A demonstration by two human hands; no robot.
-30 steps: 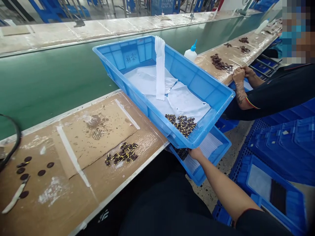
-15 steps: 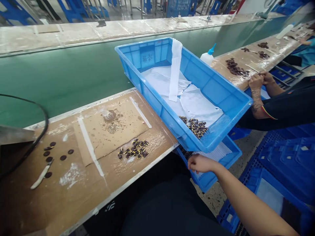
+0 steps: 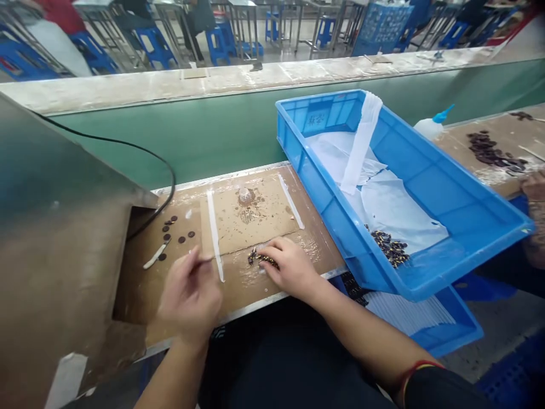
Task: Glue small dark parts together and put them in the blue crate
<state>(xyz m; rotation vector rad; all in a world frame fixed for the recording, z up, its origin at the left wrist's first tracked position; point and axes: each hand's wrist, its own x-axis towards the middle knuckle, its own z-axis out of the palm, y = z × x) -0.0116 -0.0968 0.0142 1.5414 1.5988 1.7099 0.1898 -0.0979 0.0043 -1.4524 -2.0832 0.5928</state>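
On the board before me, my right hand (image 3: 292, 267) rests over a small pile of dark pieces with yellow bits (image 3: 252, 257), thumb and fingers curled around some of them. Part of the pile is hidden beneath that hand. My left hand (image 3: 189, 295) is raised above the board's front edge, left of the pile; motion smears its fingers. Just behind the pile lies a cardboard sheet (image 3: 268, 218), taped along its sides. Dark round discs (image 3: 182, 239) are scattered to the left, beside a knife-like tool with a pale handle (image 3: 155, 257).
A large blue crate (image 3: 464, 199) on the right holds white cloths and similar dark pieces (image 3: 389, 247). Another blue crate (image 3: 464, 326) sits below it. A metal housing (image 3: 63, 227) with a black cable (image 3: 140, 149) stands left. A bottle (image 3: 429, 128) stands behind the crate.
My right hand has moved from beside the lower crate to the pile on the board. My left hand has come into view. The camera has turned left.
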